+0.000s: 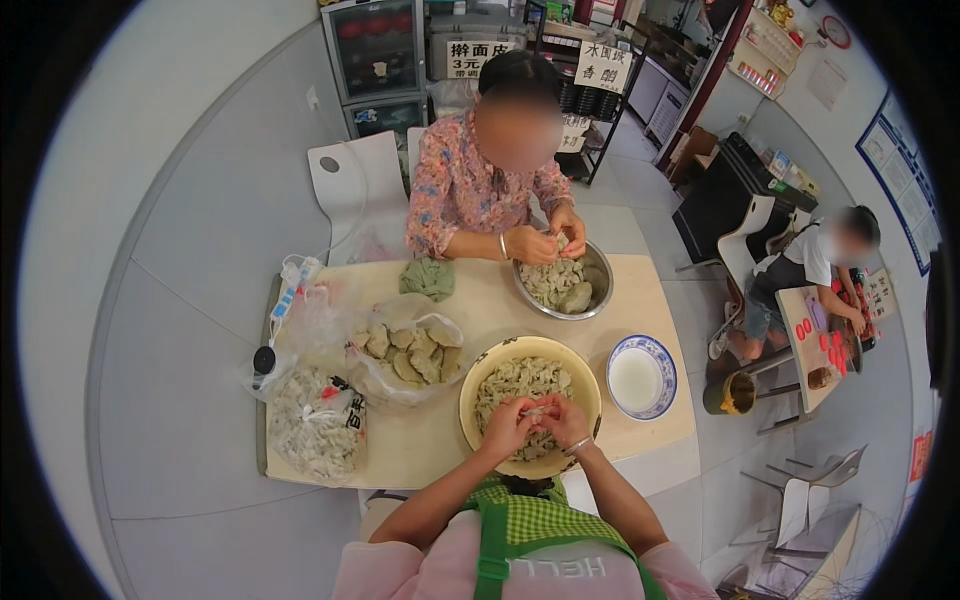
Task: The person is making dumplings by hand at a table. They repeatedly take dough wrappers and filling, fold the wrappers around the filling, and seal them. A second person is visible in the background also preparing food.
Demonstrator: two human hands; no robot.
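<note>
My left hand [508, 427] and my right hand [565, 422] meet over a large cream enamel basin [590, 392]. Their fingertips are pinched together on a small pale piece [538, 410] that looks like torn bread or dough. Many similar small torn pieces [520, 378] lie in the basin below. A bracelet circles my right wrist. Left of the basin, an opened clear plastic bag [452, 325] holds several larger, flat greyish-green chunks [405, 352]. A blue-and-white bowl [643, 376] with white contents stands to the right of the basin.
Across the table [650, 290], a co-worker's hands [548, 240] pinch a piece above a steel bowl [600, 280]. A filled plastic bag [315, 425], green cloth-like bundle [427, 279] and power strip [290, 290] occupy the left side. Another person sits at a small table [815, 375] far right.
</note>
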